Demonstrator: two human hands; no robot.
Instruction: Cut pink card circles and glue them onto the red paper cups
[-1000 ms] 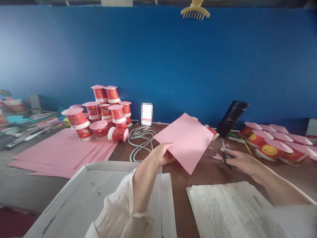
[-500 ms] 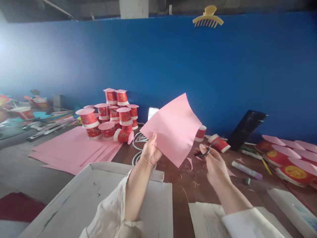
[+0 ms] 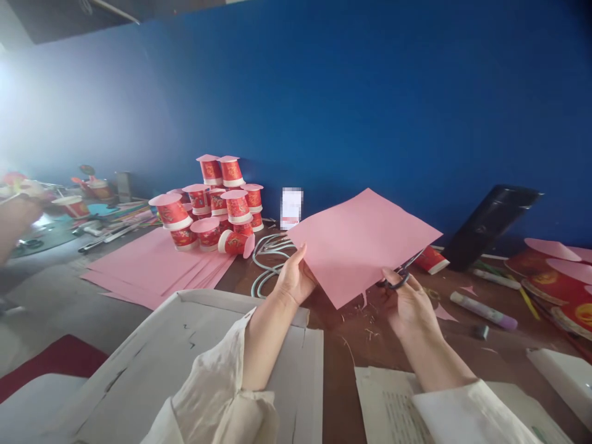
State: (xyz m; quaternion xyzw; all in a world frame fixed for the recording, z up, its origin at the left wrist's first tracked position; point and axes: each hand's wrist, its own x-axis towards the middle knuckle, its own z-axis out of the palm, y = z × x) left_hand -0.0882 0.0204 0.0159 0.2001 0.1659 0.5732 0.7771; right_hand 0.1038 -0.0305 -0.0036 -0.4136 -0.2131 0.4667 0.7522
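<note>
A sheet of pink paper (image 3: 365,240) is held up over the brown table, pinched at its left edge by my left hand (image 3: 296,277). My right hand (image 3: 409,305) grips a pair of scissors (image 3: 396,280) with dark handles, right by the sheet's lower right edge. Part of the blades shows past that edge; whether they touch the paper I cannot tell. Below the sheet, a thin pink paper strip (image 3: 364,299) lies or hangs near small scraps. Behind the scissors, a red paper cup (image 3: 431,260) rests on its side.
Red paper cups with pink discs (image 3: 235,206) are stacked at the back left, beside pink sheets (image 3: 139,265). A grey-white box lid (image 3: 194,364) lies in front. A glue stick (image 3: 483,310), a black case (image 3: 490,225) and more cups are on the right. Another person's hand (image 3: 18,219) shows far left.
The pink sheet has turned flatter and sits farther right in view. My right hand with the scissors has come up against its right side. The view has shifted, and another person's hand shows at left.
</note>
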